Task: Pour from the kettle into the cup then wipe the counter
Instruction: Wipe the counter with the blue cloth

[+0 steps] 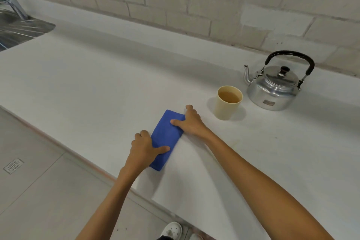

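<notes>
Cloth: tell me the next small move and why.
Probably slide the cloth left across the counter, away from the cup. The cup already holds liquid and the kettle stands set down, so pouring looks done. Both the left hand and right hand press the cloth flat.

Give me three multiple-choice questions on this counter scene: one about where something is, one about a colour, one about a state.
1. Where does the cup stand?
A. in the sink
B. between cloth and kettle
C. on the floor

2. What colour is the cloth?
A. blue
B. red
C. white

3. What state is the cup in?
A. tipped over
B. empty
C. holding brownish liquid

Answers: 1 B, it sits right of the cloth, just left of the kettle; 2 A, blue under both hands, left hand and right hand; 3 C, liquid shows inside the rim.
</notes>
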{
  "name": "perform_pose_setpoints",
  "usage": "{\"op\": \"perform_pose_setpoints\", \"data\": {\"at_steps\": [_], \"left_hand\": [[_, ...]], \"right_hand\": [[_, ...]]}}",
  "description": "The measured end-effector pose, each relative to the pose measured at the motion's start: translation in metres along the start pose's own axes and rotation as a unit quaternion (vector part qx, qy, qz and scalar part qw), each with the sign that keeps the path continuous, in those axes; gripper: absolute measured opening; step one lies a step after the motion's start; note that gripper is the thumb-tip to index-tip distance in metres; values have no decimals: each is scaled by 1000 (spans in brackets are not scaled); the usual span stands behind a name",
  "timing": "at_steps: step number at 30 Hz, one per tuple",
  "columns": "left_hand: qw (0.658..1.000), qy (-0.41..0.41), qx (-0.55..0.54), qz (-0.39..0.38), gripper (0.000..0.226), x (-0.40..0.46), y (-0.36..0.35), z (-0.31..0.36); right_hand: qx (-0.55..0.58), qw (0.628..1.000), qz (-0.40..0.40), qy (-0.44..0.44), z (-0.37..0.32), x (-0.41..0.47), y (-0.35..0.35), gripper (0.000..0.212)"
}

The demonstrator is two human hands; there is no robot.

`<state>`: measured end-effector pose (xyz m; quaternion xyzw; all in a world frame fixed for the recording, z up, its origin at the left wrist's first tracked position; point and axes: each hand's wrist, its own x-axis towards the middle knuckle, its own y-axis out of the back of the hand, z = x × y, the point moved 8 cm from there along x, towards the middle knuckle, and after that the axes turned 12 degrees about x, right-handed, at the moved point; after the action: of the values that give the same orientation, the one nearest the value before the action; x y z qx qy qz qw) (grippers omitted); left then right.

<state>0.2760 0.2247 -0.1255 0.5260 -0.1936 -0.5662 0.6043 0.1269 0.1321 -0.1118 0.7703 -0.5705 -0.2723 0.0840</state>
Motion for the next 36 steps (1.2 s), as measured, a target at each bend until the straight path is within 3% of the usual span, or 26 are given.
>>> {"op": "perform_pose_setpoints", "data": {"at_steps": [3,5,10,15,21,28,31,33,36], "left_hand": [[996,21,25,-81,61,9,-5,0],[993,3,52,-107,51,12,-8,4],[979,-77,-69,-176,39,-3,-15,24],[933,-140,-203,-262,33,-35,-24,66],[916,-142,-212,-310,48,-66,-64,95],[959,-185,-18,-216,45,-65,-72,93],[972,-193,78,-110,47,-54,-49,87],[968,-202,150,-2,48,-45,-30,87],[957,-245,135,71,40,-34,-18,95]], "right_hand": [[3,1000,-3,-19,0,5,3,29],[18,1000,-15,-12,-1,5,6,19],[40,999,-14,34,4,-13,28,13],[96,991,55,70,15,-39,72,16],[63,986,132,75,42,-66,104,15],[-85,969,225,56,70,-76,91,32],[-157,939,290,97,55,-82,82,44],[-170,943,271,93,54,-81,62,44],[-202,951,229,53,64,-77,28,51]]}}
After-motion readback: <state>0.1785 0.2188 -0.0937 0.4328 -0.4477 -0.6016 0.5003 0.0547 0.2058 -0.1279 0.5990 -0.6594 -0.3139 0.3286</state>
